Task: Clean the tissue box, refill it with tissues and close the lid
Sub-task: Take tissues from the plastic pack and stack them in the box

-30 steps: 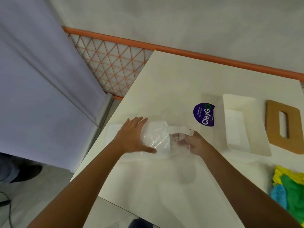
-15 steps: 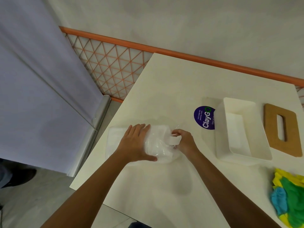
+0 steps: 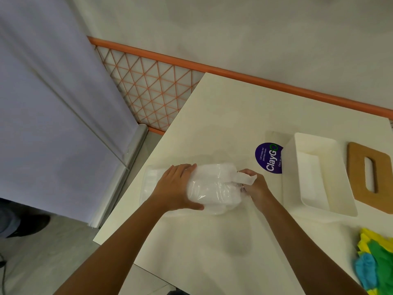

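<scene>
The left hand (image 3: 172,188) is laid flat, fingers spread, on the left end of a clear plastic pack of white tissues (image 3: 214,188), which is pressed down by it rather than gripped. The right end of the pack is pinched by the right hand (image 3: 254,188), and a loose white strip (image 3: 246,178) is seen sticking out over its fingers. The pack is rested on the pale surface (image 3: 223,116), near its left edge. To the right, the open white tissue box (image 3: 319,173) is placed, apart from the pack. Partly hidden by the box's left wall, a purple ClayGo sticker (image 3: 269,157) is found on the surface. Just right of the box, the brown slotted lid (image 3: 370,177) is laid flat. At the near right corner, coloured cloths (image 3: 376,262) are piled.
</scene>
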